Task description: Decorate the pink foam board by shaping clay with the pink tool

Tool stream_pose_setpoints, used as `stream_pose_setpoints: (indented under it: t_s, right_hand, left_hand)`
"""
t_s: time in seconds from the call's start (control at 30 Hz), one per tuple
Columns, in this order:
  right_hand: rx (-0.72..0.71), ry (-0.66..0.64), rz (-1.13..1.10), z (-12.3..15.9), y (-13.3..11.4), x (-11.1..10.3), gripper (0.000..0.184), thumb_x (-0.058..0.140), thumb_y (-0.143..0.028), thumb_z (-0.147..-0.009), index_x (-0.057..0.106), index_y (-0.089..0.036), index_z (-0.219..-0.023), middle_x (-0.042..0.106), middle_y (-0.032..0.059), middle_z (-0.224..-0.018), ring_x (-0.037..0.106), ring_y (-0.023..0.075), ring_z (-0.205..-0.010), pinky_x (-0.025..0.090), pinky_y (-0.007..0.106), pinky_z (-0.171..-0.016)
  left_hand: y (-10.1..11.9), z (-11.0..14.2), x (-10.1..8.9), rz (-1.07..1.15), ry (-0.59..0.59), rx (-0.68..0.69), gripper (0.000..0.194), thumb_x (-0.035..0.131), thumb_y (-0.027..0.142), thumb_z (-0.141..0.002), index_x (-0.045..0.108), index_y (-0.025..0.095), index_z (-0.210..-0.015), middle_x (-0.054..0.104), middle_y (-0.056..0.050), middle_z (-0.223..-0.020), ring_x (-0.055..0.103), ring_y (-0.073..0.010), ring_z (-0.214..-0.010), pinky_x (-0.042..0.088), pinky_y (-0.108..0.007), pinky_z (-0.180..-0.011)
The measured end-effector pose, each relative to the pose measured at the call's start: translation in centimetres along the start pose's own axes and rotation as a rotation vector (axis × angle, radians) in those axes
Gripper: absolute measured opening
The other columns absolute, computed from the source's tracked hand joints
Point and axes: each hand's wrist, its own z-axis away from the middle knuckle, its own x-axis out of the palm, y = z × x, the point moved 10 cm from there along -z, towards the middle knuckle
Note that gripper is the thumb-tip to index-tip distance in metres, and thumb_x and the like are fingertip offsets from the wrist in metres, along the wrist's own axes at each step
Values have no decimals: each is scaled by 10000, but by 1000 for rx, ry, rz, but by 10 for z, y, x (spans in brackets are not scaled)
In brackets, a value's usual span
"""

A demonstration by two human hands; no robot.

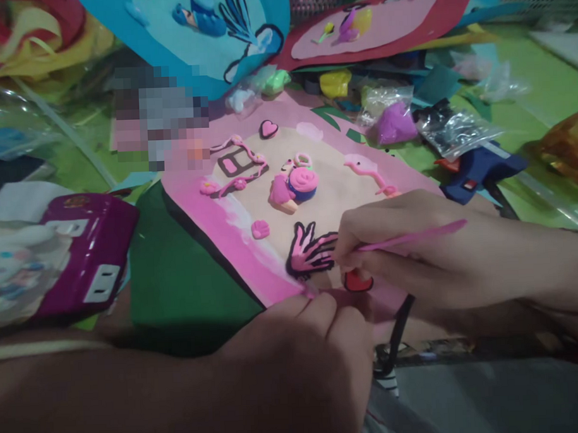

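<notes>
My right hand (413,250) is closed in a pinch on a thin pink modelling tool (413,236), its tip at a pink clay leaf shape with black outline (312,250) on the pink craft board (232,225). A small red clay piece (357,281) lies just below that hand. My left hand (303,342) is curled at the board's near edge, fingers pressed on the rim. On the board's beige middle sit a pink and blue clay cupcake (295,188), a flamingo (366,169), a heart (268,129) and small flowers.
A magenta box (89,255) stands at the left, on green felt (177,271). A blue glue gun (481,169) and bags of clay (394,121) lie at the right. Other finished boards (206,30) lean at the back. A black cord (397,339) hangs near my lap.
</notes>
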Motion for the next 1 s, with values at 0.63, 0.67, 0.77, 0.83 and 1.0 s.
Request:
stream_pose_setpoints:
  t_s: [0.63, 0.67, 0.77, 0.83, 1.0]
  right_hand:
    - [106, -91, 113, 5, 8, 1, 166, 432, -43, -798, 418, -177, -702, 464, -16, -604, 379, 71, -452, 258, 183, -380]
    - [98, -92, 130, 6, 8, 1, 171, 437, -43, -793, 405, -180, -696, 451, -18, -596, 369, 71, -447, 251, 186, -374]
    - [94, -92, 156, 8, 7, 2, 185, 459, -43, -775, 382, -188, -691, 435, -21, -595, 356, 73, -447, 249, 192, -376]
    - [107, -100, 141, 9, 9, 3, 195, 479, -43, -762, 372, -192, -695, 438, -25, -602, 356, 72, -448, 254, 193, -379]
    - [113, -101, 102, 8, 9, 1, 156, 463, -89, -828, 416, -183, -713, 460, -17, -631, 363, 73, -467, 273, 204, -407]
  left_hand:
    - [-2, 0, -3, 14, 29, -52, 380, 248, 63, -884, 584, 57, -1062, 587, -128, -887, 555, -237, -692, 489, -394, -552]
    - [-3, -1, -3, 37, 23, -53, 374, 243, 71, -892, 593, 70, -1025, 589, -123, -883, 555, -237, -688, 489, -396, -547]
    - [-2, -2, -3, 91, 13, -35, 391, 209, 53, -896, 596, 91, -939, 594, -120, -878, 565, -248, -701, 488, -398, -532]
    - [-2, -2, -5, 89, 21, -23, 420, 179, 19, -884, 590, 77, -950, 595, -125, -877, 573, -256, -718, 486, -396, -525]
    - [1, -1, -4, 52, 10, 5, 422, 164, 7, -871, 569, 70, -973, 592, -129, -875, 551, -250, -668, 474, -399, -493]
